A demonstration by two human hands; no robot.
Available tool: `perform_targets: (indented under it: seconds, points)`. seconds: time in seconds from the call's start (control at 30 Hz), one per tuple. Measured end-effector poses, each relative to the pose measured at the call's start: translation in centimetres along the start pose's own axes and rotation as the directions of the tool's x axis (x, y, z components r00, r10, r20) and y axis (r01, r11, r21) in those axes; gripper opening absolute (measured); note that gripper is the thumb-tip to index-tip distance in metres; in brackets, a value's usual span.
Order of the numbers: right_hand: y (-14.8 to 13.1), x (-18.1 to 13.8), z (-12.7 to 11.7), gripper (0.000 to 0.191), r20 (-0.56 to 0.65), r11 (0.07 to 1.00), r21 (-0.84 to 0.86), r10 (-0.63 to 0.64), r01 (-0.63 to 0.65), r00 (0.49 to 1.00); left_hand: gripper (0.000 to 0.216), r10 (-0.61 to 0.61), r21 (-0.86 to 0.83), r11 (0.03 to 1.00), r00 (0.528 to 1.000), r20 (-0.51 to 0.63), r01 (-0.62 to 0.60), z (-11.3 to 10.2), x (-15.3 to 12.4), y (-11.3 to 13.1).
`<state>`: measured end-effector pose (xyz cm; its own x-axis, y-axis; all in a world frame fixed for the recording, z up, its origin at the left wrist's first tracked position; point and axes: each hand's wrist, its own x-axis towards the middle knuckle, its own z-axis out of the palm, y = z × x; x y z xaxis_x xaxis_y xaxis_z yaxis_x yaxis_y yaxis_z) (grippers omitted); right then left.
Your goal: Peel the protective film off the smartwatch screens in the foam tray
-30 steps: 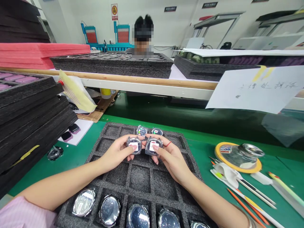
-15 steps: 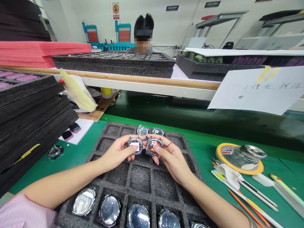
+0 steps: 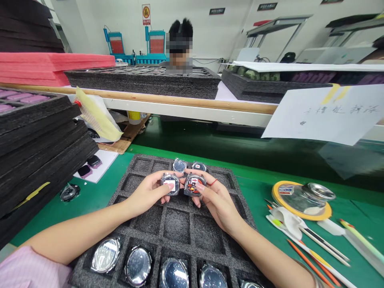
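Fingers w/ watches btwn, L+R

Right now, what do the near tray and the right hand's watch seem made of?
Tray: probably foam, matte dark grey, by its speckled, porous look. Watch in the right hand: glossy front, catching light, glass or clear plastic; greyish rim, metal or plastic, unclear.

A loose, pale pink sleeve with fine stripes covers the left upper arm and ends near the elbow; the left forearm is bare, and a thin red band shows on the bare right hand
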<state>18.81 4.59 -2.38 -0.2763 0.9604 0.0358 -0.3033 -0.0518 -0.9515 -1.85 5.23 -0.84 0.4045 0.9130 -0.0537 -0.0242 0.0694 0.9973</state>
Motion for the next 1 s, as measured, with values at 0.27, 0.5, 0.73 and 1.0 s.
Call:
perform_targets:
  seconds: [0.27,0.5,0.73,1.0]
  points:
    - [-0.5,0.3,-0.1,0.048,0.029,0.984,0.172,0.047,-0.051,0.998,0.059,-0.028,-0.034,0.999,0.999,-0.024,0.027,0.2,0.2,0.2]
    - [-1.4,0.5,-0.1,0.044,0.161,0.897,0.389,0.159,-0.21,0.974,0.05,0.0,-0.377,0.926,0.998,0.059,0.022,0.2,0.2,0.2]
    - [-1.5,0.0,0.0,0.048,0.131,0.944,0.278,0.144,-0.176,0.981,0.046,0.095,-0.457,0.889,0.981,0.168,-0.008,-0.1,-0.1,0.5]
    - [-1.6,0.0,0.1,0.043,0.134,0.917,0.353,0.144,-0.183,0.98,0.045,0.085,-0.457,0.889,0.983,0.162,-0.002,-0.1,-0.2,0.4]
